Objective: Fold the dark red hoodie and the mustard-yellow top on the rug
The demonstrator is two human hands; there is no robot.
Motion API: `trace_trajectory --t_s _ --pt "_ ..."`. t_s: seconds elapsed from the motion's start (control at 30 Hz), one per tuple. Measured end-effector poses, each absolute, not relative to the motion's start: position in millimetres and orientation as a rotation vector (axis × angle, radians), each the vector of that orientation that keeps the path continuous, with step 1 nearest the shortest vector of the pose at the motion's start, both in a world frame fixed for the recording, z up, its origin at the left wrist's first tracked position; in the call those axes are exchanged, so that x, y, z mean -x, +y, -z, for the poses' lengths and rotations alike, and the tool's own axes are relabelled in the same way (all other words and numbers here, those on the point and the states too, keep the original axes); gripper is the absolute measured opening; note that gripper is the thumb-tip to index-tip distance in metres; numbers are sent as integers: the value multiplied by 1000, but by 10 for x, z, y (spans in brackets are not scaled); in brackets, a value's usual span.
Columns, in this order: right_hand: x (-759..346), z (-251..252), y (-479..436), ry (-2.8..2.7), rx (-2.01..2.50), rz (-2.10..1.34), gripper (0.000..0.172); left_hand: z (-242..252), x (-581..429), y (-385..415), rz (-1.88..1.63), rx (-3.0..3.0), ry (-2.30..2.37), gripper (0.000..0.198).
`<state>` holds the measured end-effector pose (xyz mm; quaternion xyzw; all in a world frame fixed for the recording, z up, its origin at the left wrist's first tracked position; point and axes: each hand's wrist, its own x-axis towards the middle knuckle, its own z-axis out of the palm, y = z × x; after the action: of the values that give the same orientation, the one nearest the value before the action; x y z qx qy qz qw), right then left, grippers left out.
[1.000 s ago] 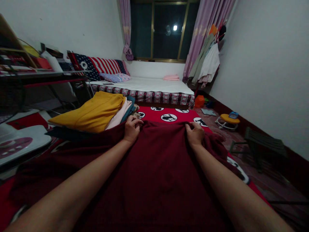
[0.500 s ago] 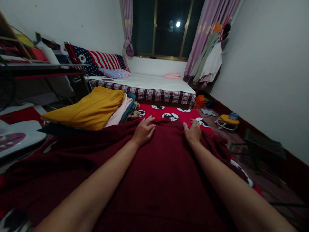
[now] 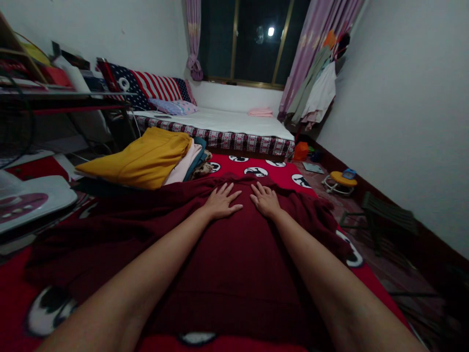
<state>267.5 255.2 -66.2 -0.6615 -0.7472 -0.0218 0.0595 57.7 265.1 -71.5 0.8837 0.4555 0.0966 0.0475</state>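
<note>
A dark red long-sleeved top [image 3: 234, 259] lies spread on a red cloth [image 3: 271, 168] printed with white circles and dark figures. My left hand [image 3: 221, 201] rests flat on the upper part of the top, fingers spread. Close to it on the right, my right hand [image 3: 265, 199] also lies flat there with its fingers apart. Neither hand grips the fabric. The top's collar edge shows just beyond my fingertips, and its sleeves lie bunched out to both sides. Beyond my left hand is a stack of folded clothes, with a mustard-yellow garment [image 3: 142, 159] uppermost.
At the left are a white appliance [image 3: 36, 195] and a cluttered desk [image 3: 62, 98]. A bed [image 3: 220, 122] stands under the window. On the right are a yellow-topped stool [image 3: 342, 179], a dark folding stool [image 3: 388, 210] and clothes hanging by the curtain [image 3: 320, 93].
My right hand has moved left, nearer my left hand, and both hands now press flatter on the top. The view has shifted, and more red cloth shows at the bottom.
</note>
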Motion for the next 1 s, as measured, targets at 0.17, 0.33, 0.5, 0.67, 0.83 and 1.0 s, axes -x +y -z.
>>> trace_trajectory --t_s 0.17,0.33,0.5,0.67,0.83,1.0 --pt "-2787 628 2033 -2402 2034 -113 58 737 -271 2139 -252 -2757 1322 63" --pt "-3025 647 1254 -2477 1880 -101 56 730 208 1550 -247 -2794 1232 63" --pt "-3246 541 366 -2482 1653 -362 53 617 724 936 -204 -2708 1137 62" --pt "-3510 436 -410 -2419 1428 -462 47 534 1230 364 -363 -2629 1073 48" --pt "-3713 547 -636 -2426 1364 -211 66 542 1468 124 -587 -2706 1120 40" --pt "-3698 650 -468 -2346 1359 -91 52 567 1462 211 -539 -2821 1181 52"
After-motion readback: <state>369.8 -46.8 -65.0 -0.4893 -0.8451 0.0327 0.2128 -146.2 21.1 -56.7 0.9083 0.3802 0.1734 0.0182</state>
